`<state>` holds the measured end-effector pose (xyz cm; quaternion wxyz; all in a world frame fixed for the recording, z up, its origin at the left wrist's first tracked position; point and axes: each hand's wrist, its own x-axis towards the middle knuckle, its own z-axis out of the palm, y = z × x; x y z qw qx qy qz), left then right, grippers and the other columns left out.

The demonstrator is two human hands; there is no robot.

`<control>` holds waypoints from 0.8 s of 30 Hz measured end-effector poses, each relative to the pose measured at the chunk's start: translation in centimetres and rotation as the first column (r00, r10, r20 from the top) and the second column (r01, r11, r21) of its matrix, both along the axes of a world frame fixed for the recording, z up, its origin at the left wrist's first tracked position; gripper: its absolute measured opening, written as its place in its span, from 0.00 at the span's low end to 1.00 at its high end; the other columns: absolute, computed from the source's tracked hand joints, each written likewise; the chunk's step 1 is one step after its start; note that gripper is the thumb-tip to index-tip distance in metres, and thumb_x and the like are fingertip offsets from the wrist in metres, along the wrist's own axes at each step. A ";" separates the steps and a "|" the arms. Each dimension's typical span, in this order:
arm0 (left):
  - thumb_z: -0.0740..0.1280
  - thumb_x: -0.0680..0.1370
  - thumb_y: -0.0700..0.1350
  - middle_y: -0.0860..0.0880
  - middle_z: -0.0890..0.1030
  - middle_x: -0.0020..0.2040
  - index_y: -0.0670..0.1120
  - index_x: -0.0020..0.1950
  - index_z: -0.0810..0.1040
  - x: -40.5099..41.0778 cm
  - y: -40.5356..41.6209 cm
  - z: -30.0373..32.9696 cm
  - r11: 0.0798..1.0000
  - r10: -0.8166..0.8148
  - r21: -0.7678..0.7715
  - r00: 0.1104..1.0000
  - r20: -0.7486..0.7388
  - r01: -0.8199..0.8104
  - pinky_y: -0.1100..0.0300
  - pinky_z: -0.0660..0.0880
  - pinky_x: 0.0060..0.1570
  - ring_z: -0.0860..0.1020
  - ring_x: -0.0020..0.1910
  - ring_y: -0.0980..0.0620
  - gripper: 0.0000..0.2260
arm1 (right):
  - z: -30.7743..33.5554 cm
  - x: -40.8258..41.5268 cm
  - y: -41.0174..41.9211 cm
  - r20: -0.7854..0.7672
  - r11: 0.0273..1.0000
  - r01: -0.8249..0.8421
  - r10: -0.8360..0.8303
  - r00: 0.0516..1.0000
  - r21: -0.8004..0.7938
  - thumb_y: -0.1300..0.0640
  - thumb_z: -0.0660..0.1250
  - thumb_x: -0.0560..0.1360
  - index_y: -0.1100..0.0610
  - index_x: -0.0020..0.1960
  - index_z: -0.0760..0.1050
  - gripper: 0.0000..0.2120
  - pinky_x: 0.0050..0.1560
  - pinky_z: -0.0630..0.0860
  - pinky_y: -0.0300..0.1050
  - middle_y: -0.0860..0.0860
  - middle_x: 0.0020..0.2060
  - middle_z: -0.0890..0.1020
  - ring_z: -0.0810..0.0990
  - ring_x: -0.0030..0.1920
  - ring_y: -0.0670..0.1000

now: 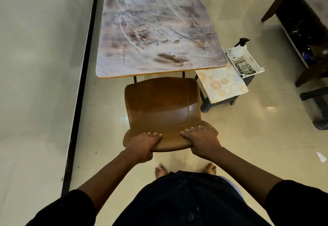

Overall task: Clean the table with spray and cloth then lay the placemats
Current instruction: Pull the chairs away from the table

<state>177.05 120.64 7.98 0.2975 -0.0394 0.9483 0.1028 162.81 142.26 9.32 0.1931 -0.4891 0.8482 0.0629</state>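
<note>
The table point(152, 21) stretches away from me, its top smeared with whitish streaks and brown patches. A brown chair point(163, 105) stands at its near end. My left hand point(143, 146) and my right hand point(202, 140) both grip the top edge of the chair's backrest. To the right of the table, a white basket point(255, 67) holds a spray bottle point(239, 47) with a black trigger and a folded greenish cloth point(245, 68). Patterned placemats point(221, 83) lie on a grey stool beside the basket.
A wall with a black skirting strip point(83, 76) runs along the left of the table. A dark wooden bench or shelf point(301, 30) stands at the far right, with a dark object point(317, 108) on the floor below it. My bare feet stand on the tiled floor.
</note>
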 end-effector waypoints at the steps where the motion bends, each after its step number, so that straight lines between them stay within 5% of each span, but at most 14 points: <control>1: 0.66 0.83 0.41 0.49 0.63 0.86 0.53 0.88 0.56 -0.1 0.0 0.1 1.000 -0.004 0.002 1.000 0.007 0.004 0.50 0.68 0.78 0.65 0.83 0.45 0.35 | -0.1 0.0 0.0 -0.001 1.000 0.005 -0.005 1.000 -0.005 0.56 0.67 0.75 0.48 0.71 0.74 0.25 0.68 0.73 0.52 0.47 0.64 0.82 0.80 0.64 0.51; 9: 0.65 0.82 0.36 0.48 0.62 0.87 0.53 0.88 0.56 0.4 -0.5 0.6 1.000 -0.009 -0.008 1.000 0.005 0.009 0.50 0.67 0.79 0.64 0.84 0.45 0.36 | -0.2 1.0 -0.4 0.033 0.997 0.052 -0.050 0.998 -0.051 0.57 0.67 0.76 0.46 0.75 0.72 0.27 0.74 0.67 0.53 0.48 0.70 0.78 0.76 0.70 0.53; 17: 0.66 0.83 0.37 0.48 0.63 0.86 0.52 0.88 0.56 0.6 -0.9 0.6 1.000 0.014 0.009 0.999 0.048 -0.015 0.50 0.66 0.79 0.65 0.83 0.44 0.36 | 0.1 1.0 -0.6 0.052 0.997 0.036 -0.032 0.998 -0.069 0.54 0.70 0.74 0.45 0.74 0.74 0.27 0.68 0.74 0.53 0.47 0.65 0.82 0.81 0.64 0.52; 24: 0.72 0.81 0.46 0.49 0.69 0.83 0.53 0.87 0.59 -0.2 -1.3 1.5 0.996 0.031 0.082 0.990 0.141 -0.043 0.52 0.70 0.73 0.71 0.78 0.45 0.37 | 0.9 0.4 -0.2 0.193 0.998 0.039 -0.027 0.981 -0.059 0.46 0.71 0.76 0.45 0.73 0.73 0.26 0.66 0.73 0.52 0.46 0.66 0.81 0.79 0.65 0.51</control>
